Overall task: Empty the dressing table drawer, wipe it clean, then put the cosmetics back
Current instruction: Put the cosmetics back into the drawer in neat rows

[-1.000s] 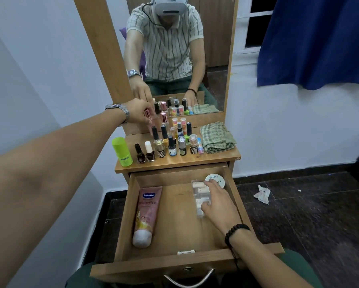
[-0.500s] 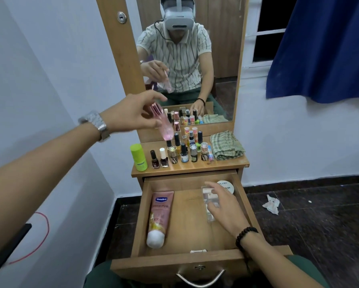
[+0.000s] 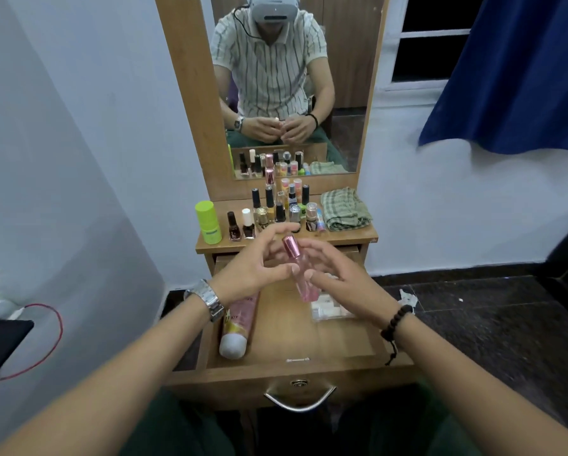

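Both hands, left hand (image 3: 253, 268) and right hand (image 3: 345, 284), pinch the pink spray bottle (image 3: 300, 271) with curled fingers at frame centre, above the open drawer (image 3: 289, 327). Lay it flat beside the lotion tube (image 3: 238, 327), cap secure.

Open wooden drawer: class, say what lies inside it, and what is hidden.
Inside the open wooden drawer lie a pink lotion tube with a white cap and a clear packet of small white pieces. The hands cover the drawer's back part.

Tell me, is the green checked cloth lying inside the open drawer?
No, the green checked cloth lies folded on the tabletop beside the small bottles, behind the open drawer.
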The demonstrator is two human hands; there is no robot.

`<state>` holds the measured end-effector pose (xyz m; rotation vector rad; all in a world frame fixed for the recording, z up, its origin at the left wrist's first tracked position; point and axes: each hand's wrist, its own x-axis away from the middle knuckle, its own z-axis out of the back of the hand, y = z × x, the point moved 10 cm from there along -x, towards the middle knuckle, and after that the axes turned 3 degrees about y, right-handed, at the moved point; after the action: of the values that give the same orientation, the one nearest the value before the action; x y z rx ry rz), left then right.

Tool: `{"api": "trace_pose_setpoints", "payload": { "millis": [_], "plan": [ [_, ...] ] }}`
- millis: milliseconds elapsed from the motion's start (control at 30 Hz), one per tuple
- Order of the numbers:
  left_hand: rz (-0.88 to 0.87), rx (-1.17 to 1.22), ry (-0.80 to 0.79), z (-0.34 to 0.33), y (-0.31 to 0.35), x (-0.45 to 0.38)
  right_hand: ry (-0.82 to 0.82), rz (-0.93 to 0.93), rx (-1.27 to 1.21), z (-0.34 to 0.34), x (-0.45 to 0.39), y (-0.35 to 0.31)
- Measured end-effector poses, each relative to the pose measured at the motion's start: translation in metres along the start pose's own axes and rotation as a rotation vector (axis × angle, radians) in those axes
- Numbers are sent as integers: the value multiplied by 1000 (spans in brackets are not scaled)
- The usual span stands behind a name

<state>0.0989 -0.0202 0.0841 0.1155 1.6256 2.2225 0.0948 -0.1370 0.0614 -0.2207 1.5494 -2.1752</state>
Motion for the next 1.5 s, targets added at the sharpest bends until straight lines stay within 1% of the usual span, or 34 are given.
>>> {"api": "trace_pose_setpoints", "payload": {
  "millis": [67,133,200,333,400,500,600,667,733,833,933,1033,1200,1500],
  "plan": [
    [-5,31,66,-4,-10,3,-35,-22,88,-1,3,7],
    [11,45,113,-9,-20,5,-7,-28,217,4,3,15],
    [44,45,127,-17,-32,7,27,-13,360,8,-1,23],
    [95,-96,136,-24,-57,9,40,7,608,12,-4,37],
    [120,-196,117,-31,-69,10,10,27,710,10,-2,43],
    [177,-339,54,-46,-84,12,-93,30,842,3,2,59],
    [300,-507,-41,-60,-105,15,-222,-22,969,-3,5,83],
    [388,-552,-92,-68,-120,18,-271,-41,1043,-8,9,91],
    [429,-615,-149,-77,-128,18,-304,-61,1076,-13,12,97],
    [428,-757,-245,-90,-131,17,-365,-82,1109,-18,17,104],
    [407,-875,-285,-101,-130,13,-395,-79,1148,-17,20,111],
    [393,-940,-316,-106,-131,10,-405,-50,1151,-18,21,107],
    [389,-994,-371,-115,-134,9,-431,-27,1206,-17,23,105],
    [429,-949,-409,-119,-143,8,-474,-43,1260,-17,26,108]
  ]
}}
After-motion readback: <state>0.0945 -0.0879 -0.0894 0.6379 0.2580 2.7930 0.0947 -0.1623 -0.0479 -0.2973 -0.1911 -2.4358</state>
